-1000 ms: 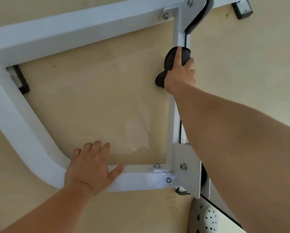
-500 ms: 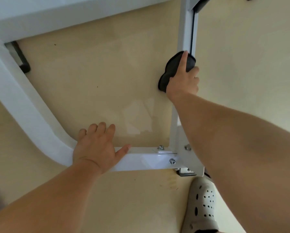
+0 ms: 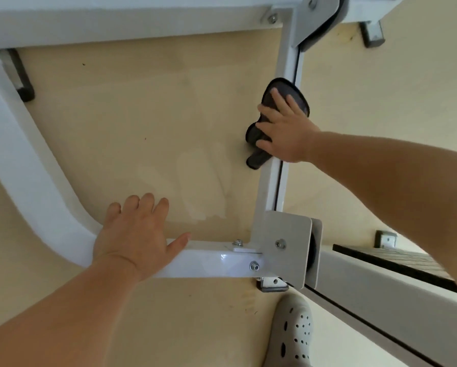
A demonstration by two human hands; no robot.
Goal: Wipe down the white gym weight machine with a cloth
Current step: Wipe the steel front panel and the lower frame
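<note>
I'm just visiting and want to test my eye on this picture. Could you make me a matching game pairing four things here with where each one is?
Things:
1. left hand
2. dark grey cloth
3. white perforated rubber clog
4. square grey metal plate

Places:
A. bolted at the frame's corner joint
B. on the floor, bottom of view
C. flat on the white lower bar
D. under the right hand, on the upright bar

Pairs: 1-C, 2-D, 3-B, 4-A

Bare, sleeveless forearms; a pale perforated clog on one foot
</note>
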